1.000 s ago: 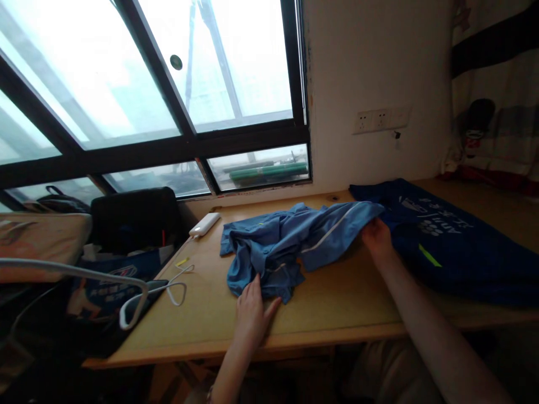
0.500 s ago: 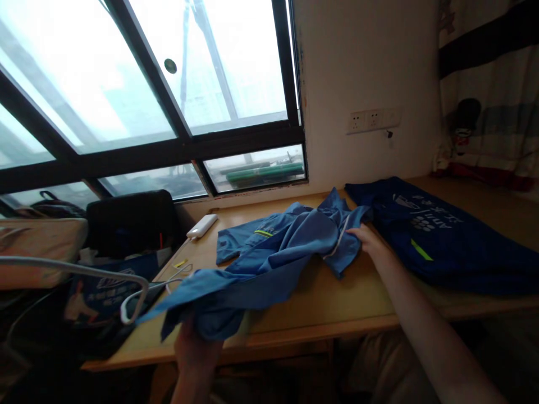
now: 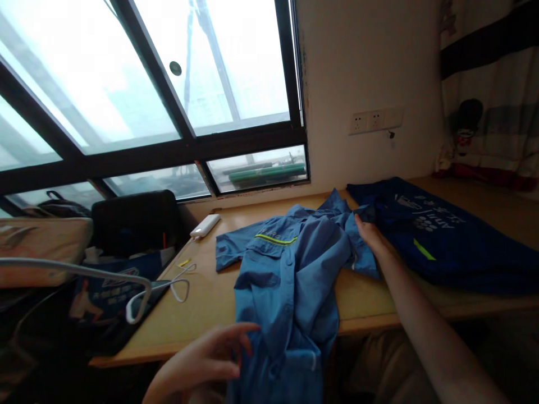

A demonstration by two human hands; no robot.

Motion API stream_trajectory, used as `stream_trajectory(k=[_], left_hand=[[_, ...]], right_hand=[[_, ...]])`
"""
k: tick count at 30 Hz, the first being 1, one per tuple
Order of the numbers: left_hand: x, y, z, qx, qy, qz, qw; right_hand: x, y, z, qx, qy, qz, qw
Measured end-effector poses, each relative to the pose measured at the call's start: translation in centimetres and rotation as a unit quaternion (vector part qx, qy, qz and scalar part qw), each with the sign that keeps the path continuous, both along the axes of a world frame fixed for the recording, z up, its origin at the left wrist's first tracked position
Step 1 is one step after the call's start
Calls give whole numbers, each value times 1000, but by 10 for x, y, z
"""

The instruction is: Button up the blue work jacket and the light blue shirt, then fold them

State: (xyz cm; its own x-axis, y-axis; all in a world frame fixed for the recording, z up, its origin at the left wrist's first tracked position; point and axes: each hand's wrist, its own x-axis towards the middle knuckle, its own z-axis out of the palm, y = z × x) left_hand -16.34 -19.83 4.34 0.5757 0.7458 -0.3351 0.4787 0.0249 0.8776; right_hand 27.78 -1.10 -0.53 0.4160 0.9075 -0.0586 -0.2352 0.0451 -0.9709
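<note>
A blue short-sleeved work shirt (image 3: 273,269) with a yellow-green stripe above its chest pocket lies front up, its lower part hanging over the table's near edge. The cloth is wrinkled, more so on the right half. My left hand (image 3: 210,356) is open beside the shirt's lower left side, thumb and fingers apart, fingertips close to the fabric. At the shirt's right sleeve, my right hand (image 3: 369,233) is closed on the cloth near the shoulder, its fingers partly hidden.
A dark blue garment (image 3: 463,252) with white print covers the wooden table's (image 3: 366,311) right side. A white power bank (image 3: 205,225) and its cable lie at the left. Beyond the left edge are a grey metal tube (image 3: 84,265), a bag (image 3: 101,297) and a black chair back (image 3: 135,224).
The shirt's lower part, lifted and bunched toward the left before, now hangs down over the front edge. My left hand has let go of it. My right hand stays near the sleeve.
</note>
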Motion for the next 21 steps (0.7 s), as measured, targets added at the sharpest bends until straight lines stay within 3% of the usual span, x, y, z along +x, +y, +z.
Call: stream_trajectory(k=[3, 6, 8, 10, 13, 16, 19, 21], left_hand=[[32, 39, -1, 127, -17, 92, 988], [72, 93, -21, 276, 45, 146, 949], [97, 127, -39, 363, 113, 139, 915], [116, 155, -57, 396, 197, 109, 890], [132, 186, -76, 415, 318, 96, 847], [132, 210, -83, 424, 355, 103, 827], [121, 233, -83, 418, 350, 110, 831], [111, 247, -82, 417, 342, 109, 835]], right_hand=[[4, -4, 3, -48, -58, -1, 997], [12, -21, 4, -96, -88, 109, 985], [14, -40, -2, -94, -116, 218, 965], [11, -64, -13, -68, -165, 264, 948], [0, -94, -30, -27, -257, 176, 950], [10, -109, -30, 12, -218, 98, 971], [68, -115, -7, 29, -54, -3, 998], [125, -121, 14, 71, 54, -85, 992]])
